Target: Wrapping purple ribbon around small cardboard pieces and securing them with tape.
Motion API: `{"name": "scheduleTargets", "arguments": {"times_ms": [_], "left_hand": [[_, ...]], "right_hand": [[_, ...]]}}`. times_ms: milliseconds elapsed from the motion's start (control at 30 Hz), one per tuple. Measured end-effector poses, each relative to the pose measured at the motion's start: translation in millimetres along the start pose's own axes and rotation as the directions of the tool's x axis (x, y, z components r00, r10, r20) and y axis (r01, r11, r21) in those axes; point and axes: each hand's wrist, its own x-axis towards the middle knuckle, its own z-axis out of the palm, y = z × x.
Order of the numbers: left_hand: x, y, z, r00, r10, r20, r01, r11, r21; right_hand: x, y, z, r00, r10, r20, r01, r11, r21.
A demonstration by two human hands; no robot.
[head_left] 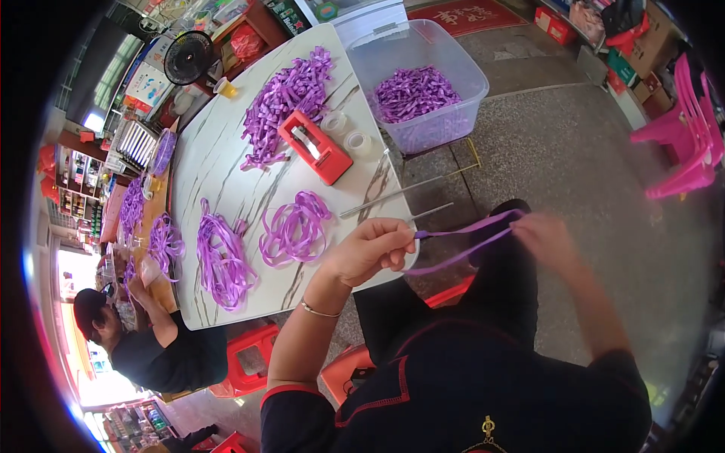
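Note:
A loop of purple ribbon point(461, 262) is stretched across my lap between my two hands. My left hand point(377, 249), beside the table's near right corner, is closed on the loop's darker purple end. At the loop's other end my right hand point(545, 240) pinches the ribbon; it is smeared by motion. Just past my left hand, thin metal rods point(393, 195) stick out from the table edge. On the white marbled table point(219, 170) lie two bundles of purple ribbon loops point(223, 257), point(296, 229), and beyond them a red tape dispenser point(316, 148).
A heap of purple ribbon pieces point(288, 98) lies at the far end of the table, near rolls of tape point(358, 142). A clear plastic bin point(453, 124) holds more. Another person point(162, 347) works at the left. Pink chairs point(683, 136) stand at the right.

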Motion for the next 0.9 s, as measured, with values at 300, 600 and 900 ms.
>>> {"name": "scheduleTargets", "arguments": {"times_ms": [300,600,900], "left_hand": [[8,-10,19,0.998,0.025,0.064,-0.018,0.994,-0.105],[-2,-7,17,0.998,0.033,0.05,-0.028,0.994,-0.102],[5,12,10,0.931,0.14,0.338,-0.281,0.866,0.414]], "right_hand": [[36,-106,29,1.0,0.001,-0.026,0.018,0.703,0.711],[53,-115,13,0.976,-0.212,-0.042,0.214,0.924,0.318],[59,-93,10,0.66,-0.207,0.722,-0.689,0.216,0.692]]}}
